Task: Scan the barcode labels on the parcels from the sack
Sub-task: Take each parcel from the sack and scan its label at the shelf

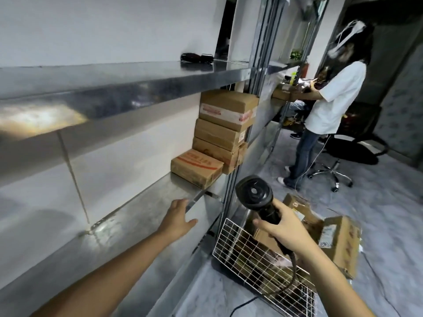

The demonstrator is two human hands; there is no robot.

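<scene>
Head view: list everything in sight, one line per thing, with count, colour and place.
stacked parcels: three, brown, piled on the middle shelf's far end
single parcel: one, brown with red tape, on that shelf beside the stack
metal shelves: steel-grey, along the wall
dark object: black, on the top shelf, too blurred to name
wire basket: one, white, on the floor
floor parcels: several, brown, beside the basket
office chair: one, black, behind
other person: one, white shirt, standing right
barcode scanner: one, black, corded
hands: left hand open over the shelf edge; right hand grips the scanner
</scene>
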